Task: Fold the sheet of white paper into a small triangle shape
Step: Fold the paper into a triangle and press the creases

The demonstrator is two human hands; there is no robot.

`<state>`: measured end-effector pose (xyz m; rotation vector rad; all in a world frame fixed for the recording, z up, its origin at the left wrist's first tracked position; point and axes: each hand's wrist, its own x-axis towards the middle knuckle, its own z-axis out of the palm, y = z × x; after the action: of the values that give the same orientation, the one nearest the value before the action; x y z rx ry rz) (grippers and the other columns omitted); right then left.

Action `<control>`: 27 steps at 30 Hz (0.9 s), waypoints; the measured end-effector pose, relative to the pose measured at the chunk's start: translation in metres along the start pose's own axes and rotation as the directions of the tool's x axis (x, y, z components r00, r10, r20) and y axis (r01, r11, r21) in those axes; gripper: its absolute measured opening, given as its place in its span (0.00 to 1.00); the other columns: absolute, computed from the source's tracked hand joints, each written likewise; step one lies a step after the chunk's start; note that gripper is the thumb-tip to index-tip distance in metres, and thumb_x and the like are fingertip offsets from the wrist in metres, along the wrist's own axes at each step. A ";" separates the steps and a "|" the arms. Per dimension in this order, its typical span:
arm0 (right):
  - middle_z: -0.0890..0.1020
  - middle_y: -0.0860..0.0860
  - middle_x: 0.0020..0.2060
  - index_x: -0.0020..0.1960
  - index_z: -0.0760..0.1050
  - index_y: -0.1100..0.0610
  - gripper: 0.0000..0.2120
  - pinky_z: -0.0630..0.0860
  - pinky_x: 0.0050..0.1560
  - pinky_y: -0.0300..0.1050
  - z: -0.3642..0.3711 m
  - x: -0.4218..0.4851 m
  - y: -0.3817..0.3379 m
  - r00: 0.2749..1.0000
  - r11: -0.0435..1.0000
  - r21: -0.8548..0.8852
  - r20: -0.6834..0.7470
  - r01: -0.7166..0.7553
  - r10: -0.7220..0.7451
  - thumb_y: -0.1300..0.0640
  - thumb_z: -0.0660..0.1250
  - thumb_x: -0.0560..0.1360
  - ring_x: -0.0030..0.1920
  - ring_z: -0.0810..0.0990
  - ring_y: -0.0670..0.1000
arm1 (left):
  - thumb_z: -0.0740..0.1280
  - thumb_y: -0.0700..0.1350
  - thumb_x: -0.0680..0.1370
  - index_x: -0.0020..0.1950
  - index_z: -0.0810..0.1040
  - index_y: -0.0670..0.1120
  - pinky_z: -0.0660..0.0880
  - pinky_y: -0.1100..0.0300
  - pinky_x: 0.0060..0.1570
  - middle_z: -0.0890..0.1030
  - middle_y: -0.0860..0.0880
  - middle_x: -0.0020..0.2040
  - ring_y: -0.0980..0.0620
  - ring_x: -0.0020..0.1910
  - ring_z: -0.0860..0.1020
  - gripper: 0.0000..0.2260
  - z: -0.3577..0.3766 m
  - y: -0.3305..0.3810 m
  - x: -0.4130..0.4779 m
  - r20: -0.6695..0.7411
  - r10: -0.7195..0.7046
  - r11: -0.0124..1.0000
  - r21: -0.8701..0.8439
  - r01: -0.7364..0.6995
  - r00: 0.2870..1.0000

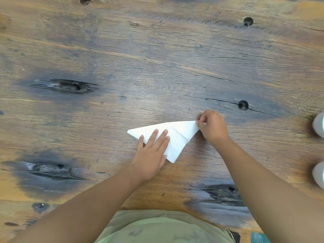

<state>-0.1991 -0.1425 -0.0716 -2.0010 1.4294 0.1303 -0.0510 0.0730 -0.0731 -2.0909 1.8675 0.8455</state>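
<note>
The white paper (180,133) lies folded into a triangle on the wooden table, with points at the left, the upper right and the bottom. My left hand (151,155) rests flat on its left half, fingers spread and pressing down. My right hand (213,127) pinches the upper right corner of the paper between thumb and fingers. Folded layers show along the right edge.
The wooden table (140,67) has dark knots and small round holes. Two pale rounded objects (319,125) (320,174) sit at the right edge of the view. The table's near edge runs just in front of my body.
</note>
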 end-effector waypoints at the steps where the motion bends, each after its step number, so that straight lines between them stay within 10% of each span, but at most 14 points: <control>1: 0.76 0.46 0.36 0.37 0.70 0.51 0.09 0.64 0.34 0.43 -0.002 0.001 -0.001 1.000 0.999 0.037 0.002 -0.014 0.014 0.58 0.68 0.73 0.40 0.74 0.49 | 0.47 0.55 0.84 0.81 0.45 0.48 0.50 0.35 0.74 0.36 0.50 0.80 0.45 0.79 0.39 0.27 0.000 -0.001 0.000 0.000 0.005 1.000 -0.004 -0.005 1.000; 6: 0.80 0.47 0.37 0.40 0.74 0.52 0.06 0.70 0.37 0.43 -0.006 0.006 -0.007 0.988 0.935 0.318 0.063 -0.154 0.142 0.55 0.70 0.73 0.38 0.76 0.47 | 0.49 0.55 0.84 0.81 0.47 0.49 0.51 0.37 0.74 0.38 0.49 0.81 0.45 0.80 0.41 0.27 0.001 -0.006 -0.003 -0.010 0.026 1.000 0.001 -0.026 1.000; 10: 0.85 0.51 0.41 0.46 0.76 0.55 0.05 0.81 0.45 0.48 -0.008 0.003 -0.015 0.917 0.563 0.725 0.299 -0.398 0.264 0.58 0.71 0.74 0.43 0.83 0.49 | 0.49 0.55 0.84 0.81 0.46 0.50 0.52 0.36 0.74 0.39 0.49 0.81 0.45 0.80 0.41 0.27 0.001 -0.005 -0.003 -0.009 0.014 1.000 0.006 -0.014 1.000; 15: 0.87 0.53 0.46 0.53 0.77 0.57 0.10 0.80 0.47 0.46 -0.001 -0.009 -0.010 0.884 0.419 0.779 0.426 -0.466 0.192 0.53 0.70 0.75 0.46 0.85 0.50 | 0.49 0.55 0.84 0.81 0.43 0.50 0.53 0.37 0.73 0.36 0.49 0.81 0.44 0.79 0.41 0.28 0.000 0.000 0.000 -0.004 -0.011 1.000 0.013 0.011 1.000; 21: 0.86 0.54 0.48 0.53 0.79 0.57 0.10 0.81 0.41 0.42 0.004 -0.017 -0.007 0.916 0.478 0.782 0.358 -0.399 0.179 0.54 0.72 0.75 0.49 0.85 0.52 | 0.48 0.55 0.84 0.80 0.41 0.51 0.53 0.37 0.72 0.36 0.49 0.80 0.44 0.79 0.39 0.28 -0.003 0.005 0.003 0.007 -0.025 1.000 0.012 0.025 1.000; 27: 0.86 0.54 0.46 0.54 0.77 0.58 0.08 0.82 0.46 0.49 0.006 -0.023 0.001 0.832 0.210 0.807 0.515 -0.552 0.207 0.59 0.70 0.75 0.48 0.86 0.55 | 0.47 0.56 0.84 0.80 0.39 0.51 0.53 0.37 0.72 0.36 0.49 0.80 0.44 0.79 0.39 0.28 -0.002 0.005 0.003 0.008 -0.022 0.999 0.028 0.022 1.000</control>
<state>-0.2070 -0.1211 -0.0666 -0.5406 1.2756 -0.1749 -0.0557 0.0689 -0.0722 -2.0845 1.8377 0.8176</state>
